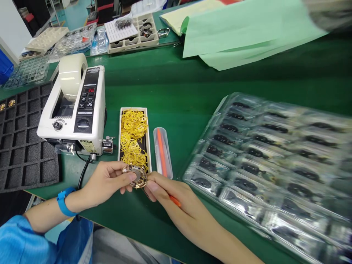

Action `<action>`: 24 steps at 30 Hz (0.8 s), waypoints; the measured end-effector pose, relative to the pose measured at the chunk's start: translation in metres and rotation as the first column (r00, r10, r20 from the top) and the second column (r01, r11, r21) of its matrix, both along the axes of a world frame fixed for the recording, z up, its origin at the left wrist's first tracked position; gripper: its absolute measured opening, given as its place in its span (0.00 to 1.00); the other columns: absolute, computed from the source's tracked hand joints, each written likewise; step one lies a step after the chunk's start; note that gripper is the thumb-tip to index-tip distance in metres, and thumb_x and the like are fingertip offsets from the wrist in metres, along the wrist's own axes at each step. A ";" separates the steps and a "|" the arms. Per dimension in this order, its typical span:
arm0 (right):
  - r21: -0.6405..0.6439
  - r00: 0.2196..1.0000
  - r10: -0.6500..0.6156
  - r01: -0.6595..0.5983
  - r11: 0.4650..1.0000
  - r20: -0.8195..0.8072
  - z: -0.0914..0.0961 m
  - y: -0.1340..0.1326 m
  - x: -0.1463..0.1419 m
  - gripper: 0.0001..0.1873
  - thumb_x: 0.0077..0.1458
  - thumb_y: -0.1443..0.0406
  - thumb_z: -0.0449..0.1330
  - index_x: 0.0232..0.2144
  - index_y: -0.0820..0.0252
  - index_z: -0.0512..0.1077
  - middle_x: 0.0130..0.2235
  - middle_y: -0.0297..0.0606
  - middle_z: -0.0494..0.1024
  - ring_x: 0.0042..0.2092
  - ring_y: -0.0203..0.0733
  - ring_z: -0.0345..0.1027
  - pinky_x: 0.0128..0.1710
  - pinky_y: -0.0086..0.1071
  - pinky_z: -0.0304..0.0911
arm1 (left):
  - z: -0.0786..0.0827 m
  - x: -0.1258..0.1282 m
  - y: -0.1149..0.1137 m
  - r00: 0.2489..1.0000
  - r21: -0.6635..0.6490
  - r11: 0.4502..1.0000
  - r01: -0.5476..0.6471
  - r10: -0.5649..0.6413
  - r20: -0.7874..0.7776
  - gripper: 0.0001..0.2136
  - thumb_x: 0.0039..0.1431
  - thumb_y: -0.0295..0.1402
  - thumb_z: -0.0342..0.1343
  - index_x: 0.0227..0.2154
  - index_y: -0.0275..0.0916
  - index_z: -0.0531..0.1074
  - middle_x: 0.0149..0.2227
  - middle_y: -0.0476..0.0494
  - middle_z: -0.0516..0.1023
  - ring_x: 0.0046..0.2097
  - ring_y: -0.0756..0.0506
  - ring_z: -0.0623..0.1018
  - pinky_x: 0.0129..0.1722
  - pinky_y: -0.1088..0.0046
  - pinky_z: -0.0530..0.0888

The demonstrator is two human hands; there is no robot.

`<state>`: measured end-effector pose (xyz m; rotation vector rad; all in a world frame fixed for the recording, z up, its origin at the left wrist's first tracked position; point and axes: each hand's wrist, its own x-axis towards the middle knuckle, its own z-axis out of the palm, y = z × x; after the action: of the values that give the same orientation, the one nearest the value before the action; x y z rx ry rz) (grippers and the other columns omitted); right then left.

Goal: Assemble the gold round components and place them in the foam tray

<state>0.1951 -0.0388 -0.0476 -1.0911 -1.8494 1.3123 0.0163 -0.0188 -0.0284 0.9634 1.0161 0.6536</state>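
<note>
- Working on round gold-toned metal case, held over green bench, at near end of white-rimmed box of thin yellow rings.
- L grip: thumb + fingers clamped on case.
- R grip: closed on slim orange tool, fingertips at case edge; tool tip hidden.
- Step: prob. fine work at case rim; next move likely needs steady L hold, light R touch.

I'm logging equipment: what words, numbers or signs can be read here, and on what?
"36": red display of the tape dispenser
"CM": button on its panel
"AUTO": lower on that panel
Arrows, scissors: signs on other buttons
Too small or blurred: the rest, including lettering atop the panel, the yellow label, counter and white card.
</note>
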 end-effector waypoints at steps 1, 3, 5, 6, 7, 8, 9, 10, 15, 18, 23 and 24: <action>-0.002 1.000 0.004 -0.004 1.000 -0.003 0.000 0.000 0.000 0.23 0.69 0.53 0.40 0.22 0.55 0.52 0.22 0.29 0.59 0.23 0.34 0.52 0.22 0.29 0.50 | 0.000 0.000 0.000 1.000 -0.003 1.000 0.004 -0.004 -0.010 0.22 0.48 0.52 0.62 0.24 0.34 0.69 0.20 0.52 0.68 0.21 0.55 0.65 0.22 0.77 0.62; 0.000 1.000 0.012 -0.012 1.000 -0.012 -0.001 -0.002 0.000 0.23 0.69 0.54 0.40 0.22 0.55 0.52 0.22 0.29 0.59 0.22 0.34 0.52 0.22 0.29 0.50 | 0.000 0.000 0.000 0.999 -0.002 1.000 0.007 -0.008 -0.034 0.23 0.47 0.53 0.62 0.24 0.34 0.69 0.19 0.52 0.67 0.21 0.55 0.66 0.20 0.78 0.62; 0.004 1.000 0.017 -0.017 1.000 -0.018 -0.003 -0.003 0.000 0.23 0.69 0.54 0.40 0.22 0.55 0.52 0.22 0.29 0.58 0.22 0.34 0.51 0.22 0.29 0.49 | 0.000 0.000 0.000 0.998 0.012 1.000 0.015 -0.014 -0.059 0.23 0.47 0.54 0.61 0.25 0.35 0.68 0.19 0.53 0.66 0.21 0.55 0.66 0.20 0.79 0.62; 0.004 1.000 0.018 -0.018 1.000 -0.016 -0.004 -0.004 0.000 0.23 0.69 0.54 0.40 0.22 0.55 0.52 0.22 0.29 0.58 0.22 0.34 0.51 0.22 0.29 0.49 | 0.000 -0.001 0.000 0.997 0.020 1.000 0.024 -0.022 -0.072 0.23 0.48 0.54 0.61 0.25 0.35 0.67 0.19 0.54 0.65 0.21 0.55 0.66 0.20 0.79 0.62; 0.002 1.000 0.021 -0.021 1.000 -0.011 -0.005 -0.004 0.000 0.23 0.69 0.55 0.40 0.23 0.55 0.52 0.22 0.29 0.58 0.22 0.35 0.51 0.22 0.29 0.49 | 0.001 -0.001 0.001 0.996 0.028 0.999 0.034 -0.032 -0.086 0.23 0.48 0.54 0.61 0.24 0.36 0.66 0.19 0.54 0.65 0.20 0.55 0.66 0.20 0.79 0.62; -0.003 1.000 0.025 -0.025 1.000 -0.003 -0.006 -0.004 0.000 0.22 0.69 0.55 0.40 0.23 0.55 0.52 0.22 0.29 0.58 0.23 0.35 0.51 0.22 0.29 0.49 | 0.001 -0.001 0.001 0.994 0.032 0.998 0.045 -0.042 -0.098 0.23 0.48 0.54 0.60 0.24 0.36 0.65 0.18 0.54 0.64 0.20 0.55 0.65 0.20 0.79 0.62; -0.005 1.000 0.030 -0.030 1.000 0.005 -0.006 -0.004 0.000 0.22 0.69 0.55 0.40 0.23 0.54 0.53 0.22 0.29 0.58 0.23 0.35 0.52 0.22 0.29 0.49 | 0.001 -0.002 0.001 0.993 0.034 0.998 0.056 -0.052 -0.107 0.23 0.49 0.54 0.60 0.24 0.37 0.65 0.18 0.54 0.64 0.20 0.55 0.65 0.19 0.79 0.62; -0.005 0.999 0.034 -0.034 0.999 0.010 -0.007 -0.003 0.000 0.22 0.69 0.54 0.40 0.23 0.55 0.53 0.22 0.29 0.58 0.23 0.35 0.52 0.22 0.29 0.49 | 0.002 -0.002 0.002 0.992 0.034 0.997 0.065 -0.061 -0.114 0.22 0.49 0.53 0.60 0.24 0.37 0.64 0.18 0.54 0.64 0.20 0.55 0.65 0.19 0.79 0.62; -0.003 0.999 0.044 -0.044 0.999 0.023 -0.003 0.000 -0.001 0.24 0.69 0.52 0.39 0.23 0.55 0.55 0.21 0.28 0.58 0.22 0.34 0.50 0.21 0.29 0.48 | 0.002 -0.001 0.000 0.985 0.086 0.993 0.087 -0.073 -0.153 0.16 0.55 0.45 0.56 0.25 0.38 0.63 0.19 0.55 0.62 0.20 0.54 0.64 0.19 0.79 0.61; -0.040 0.998 -0.031 0.034 0.999 0.063 0.002 0.001 -0.001 0.27 0.67 0.48 0.41 0.21 0.55 0.55 0.21 0.29 0.58 0.22 0.34 0.50 0.21 0.29 0.48 | -0.002 -0.001 -0.003 0.957 0.347 0.936 0.062 0.043 -0.287 0.11 0.59 0.36 0.53 0.23 0.38 0.64 0.22 0.52 0.64 0.23 0.53 0.65 0.22 0.77 0.63; -0.337 0.979 -0.183 0.143 0.931 -0.089 0.005 0.001 -0.005 0.30 0.58 0.41 0.50 0.21 0.58 0.65 0.22 0.32 0.62 0.22 0.33 0.49 0.21 0.29 0.49 | -0.017 -0.005 -0.008 0.818 0.801 0.487 0.348 0.259 -0.513 0.12 0.64 0.28 0.46 0.39 0.35 0.76 0.30 0.40 0.75 0.33 0.46 0.75 0.32 0.70 0.72; -0.417 0.968 -0.206 0.129 0.900 -0.145 0.005 0.001 -0.006 0.29 0.57 0.41 0.52 0.22 0.59 0.67 0.22 0.31 0.61 0.21 0.32 0.46 0.20 0.29 0.48 | -0.020 -0.005 -0.009 0.790 0.803 0.430 0.413 0.269 -0.551 0.14 0.64 0.28 0.45 0.42 0.36 0.76 0.33 0.38 0.77 0.35 0.44 0.76 0.34 0.69 0.73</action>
<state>0.1894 -0.0374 -0.0431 -1.2562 -1.3440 1.6754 0.0116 -0.0281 -0.0482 2.3455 1.1537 0.8481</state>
